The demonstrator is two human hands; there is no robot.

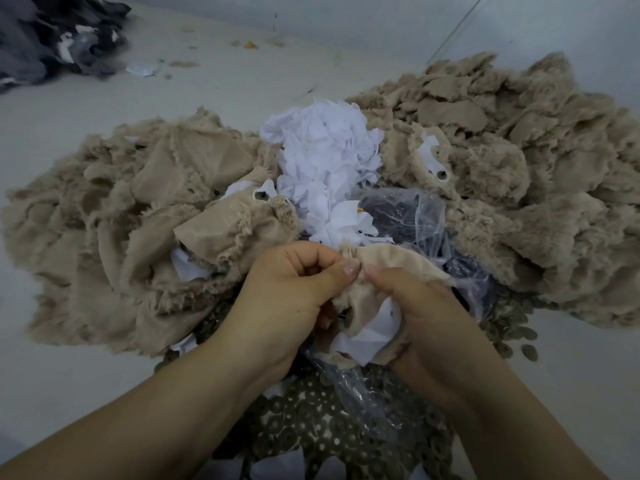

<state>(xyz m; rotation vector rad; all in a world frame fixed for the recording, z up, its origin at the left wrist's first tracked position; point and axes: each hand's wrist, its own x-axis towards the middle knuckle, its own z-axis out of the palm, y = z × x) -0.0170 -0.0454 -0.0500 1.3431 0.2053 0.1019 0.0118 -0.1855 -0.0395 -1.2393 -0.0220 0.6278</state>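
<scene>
The white backing (375, 329) could tear off in bits rather than whole, likely if a pinch slips on the fraying edge, or the piece could drop and get lost in the beige pile (138, 209). The beige fabric piece (388, 259) sits between both hands, low and central, just in front of the clear bag (412, 216). The left hand (291, 292) pinches its upper edge by the thumb, and the right hand (426, 323) grips it from the opposite side.

Beige fabric piece (384, 259) partly hidden; dark cloth heap (52, 36) off the top-left edge
</scene>
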